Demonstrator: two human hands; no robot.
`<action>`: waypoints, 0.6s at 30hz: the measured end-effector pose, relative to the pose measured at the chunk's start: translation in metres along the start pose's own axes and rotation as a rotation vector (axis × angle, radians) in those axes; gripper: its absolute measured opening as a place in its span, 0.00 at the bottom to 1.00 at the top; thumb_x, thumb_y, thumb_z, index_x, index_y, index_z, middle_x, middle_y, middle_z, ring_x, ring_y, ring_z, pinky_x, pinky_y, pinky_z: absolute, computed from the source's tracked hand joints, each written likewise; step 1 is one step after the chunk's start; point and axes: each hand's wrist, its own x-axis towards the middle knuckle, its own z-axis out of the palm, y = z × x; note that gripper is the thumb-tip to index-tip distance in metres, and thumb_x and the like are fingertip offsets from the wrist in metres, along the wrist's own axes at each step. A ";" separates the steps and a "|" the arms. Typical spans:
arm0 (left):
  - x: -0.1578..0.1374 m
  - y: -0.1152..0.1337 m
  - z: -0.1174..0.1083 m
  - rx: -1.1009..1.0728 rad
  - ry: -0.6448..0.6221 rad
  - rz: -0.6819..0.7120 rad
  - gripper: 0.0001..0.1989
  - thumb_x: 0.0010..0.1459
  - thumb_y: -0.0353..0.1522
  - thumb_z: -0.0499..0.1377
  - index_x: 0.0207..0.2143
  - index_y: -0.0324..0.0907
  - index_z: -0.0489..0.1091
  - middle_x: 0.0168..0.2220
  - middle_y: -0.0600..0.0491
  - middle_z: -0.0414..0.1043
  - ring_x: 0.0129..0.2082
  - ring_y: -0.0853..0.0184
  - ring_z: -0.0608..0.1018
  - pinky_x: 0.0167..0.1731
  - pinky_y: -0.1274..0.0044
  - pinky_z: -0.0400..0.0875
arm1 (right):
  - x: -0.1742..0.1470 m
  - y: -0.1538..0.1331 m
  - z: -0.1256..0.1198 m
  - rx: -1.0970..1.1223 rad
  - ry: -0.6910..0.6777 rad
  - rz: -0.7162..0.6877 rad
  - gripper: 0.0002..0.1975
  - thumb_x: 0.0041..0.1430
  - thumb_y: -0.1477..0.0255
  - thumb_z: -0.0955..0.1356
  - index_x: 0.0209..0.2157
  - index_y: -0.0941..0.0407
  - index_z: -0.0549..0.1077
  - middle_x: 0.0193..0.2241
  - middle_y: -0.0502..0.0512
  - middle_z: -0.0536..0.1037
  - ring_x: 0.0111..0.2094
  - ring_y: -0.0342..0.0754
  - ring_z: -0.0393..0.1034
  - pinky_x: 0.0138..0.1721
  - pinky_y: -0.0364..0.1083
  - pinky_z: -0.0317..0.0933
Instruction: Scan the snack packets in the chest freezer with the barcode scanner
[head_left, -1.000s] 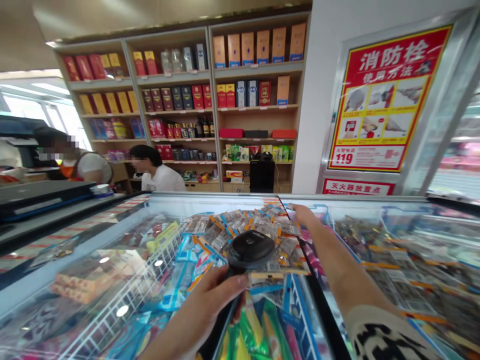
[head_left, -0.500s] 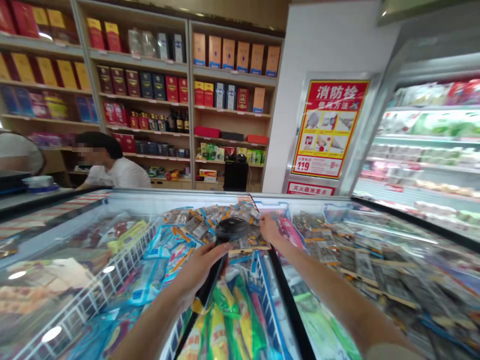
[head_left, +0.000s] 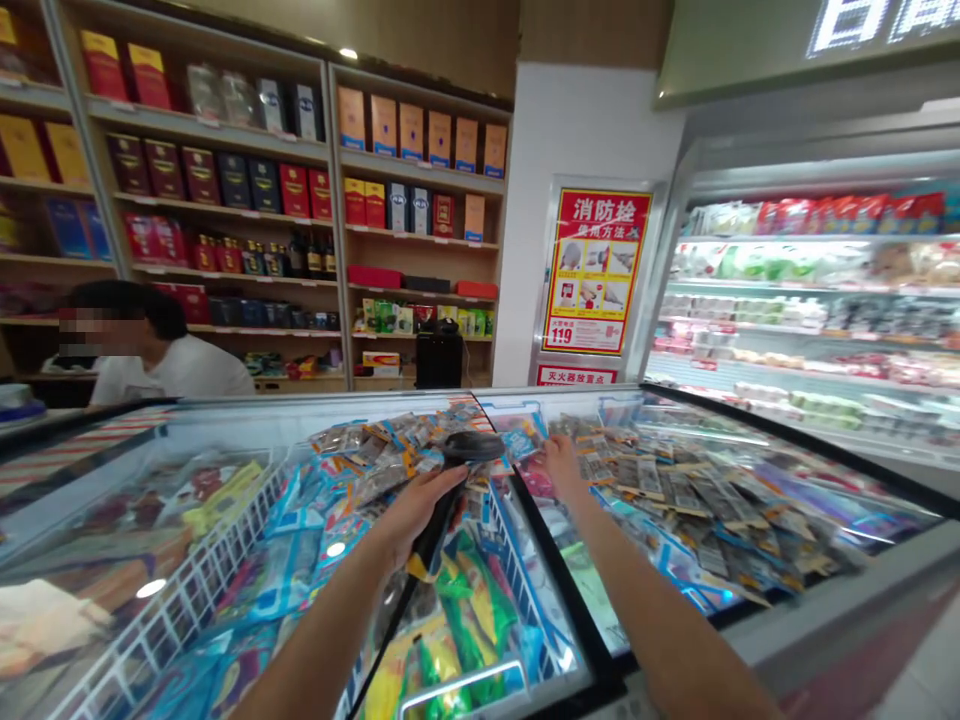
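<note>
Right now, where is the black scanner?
In the head view, the black scanner is near the centre, held in the left hand, over packets, left of the right hand.

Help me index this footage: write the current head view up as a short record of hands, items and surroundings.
Left hand: holds a black handheld scanner, cord trailing down
Right hand: beside a blue packet; grip unclear
Freezer: packaged goods, including green-and-yellow packets at the near side
Other person: white top, beyond the freezer, picture left
Background: wall shelves with boxes, red-and-yellow poster
</note>
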 end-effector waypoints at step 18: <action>-0.002 0.000 0.007 -0.013 0.007 -0.030 0.14 0.46 0.40 0.56 0.22 0.37 0.66 0.17 0.54 0.67 0.16 0.74 0.67 0.17 0.82 0.60 | -0.013 0.025 -0.034 0.111 -0.100 0.002 0.07 0.42 0.67 0.62 0.22 0.56 0.66 0.25 0.53 0.75 0.32 0.48 0.69 0.31 0.44 0.61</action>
